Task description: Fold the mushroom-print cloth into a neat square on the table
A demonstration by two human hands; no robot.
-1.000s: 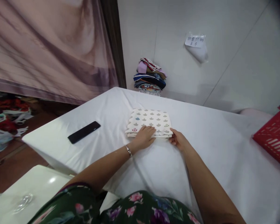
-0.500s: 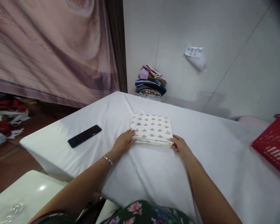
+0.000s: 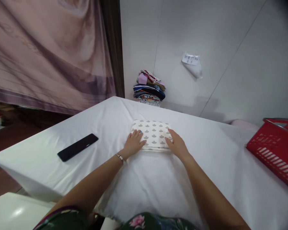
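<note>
White with grey prints, a folded cloth (image 3: 155, 135) lies on the table (image 3: 216, 159) in the head view. The left hand (image 3: 133, 143) rests on the cloth's left part, fingers spread; the right hand (image 3: 179, 144) on its right edge, thumb and fingers apart. Left of the cloth is a phone (image 3: 78, 147); beyond it, stacked clothes (image 3: 150, 91); right of it, a red basket (image 3: 276, 143).

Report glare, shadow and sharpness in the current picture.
Head view: glare on the glossy white surface, lower left; a shadow on the wall right of the clothes stack; a darkened upper right corner. Same view: grey print on the folded cloth discernible, handwriting on the note soft.
</note>
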